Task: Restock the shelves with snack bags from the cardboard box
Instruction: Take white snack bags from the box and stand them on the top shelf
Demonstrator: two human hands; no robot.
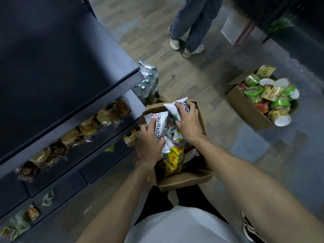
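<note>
An open cardboard box (185,179) stands on the floor in front of me, holding several snack bags, among them a yellow bag (174,159). My left hand (149,142) grips a white snack bag (160,127) with black lettering at the box's left side. My right hand (188,122) holds a second white snack bag (172,106) above the far end of the box. The dark shelf unit (57,71) rises at my left, its lower shelves lined with wrapped bread (87,128).
A pack of water bottles (149,81) sits beyond the box by the shelf corner. Another cardboard box (245,109) full of cup noodles lies to the right. A person's legs (189,25) stand further up the aisle. A second dark shelf is at top right.
</note>
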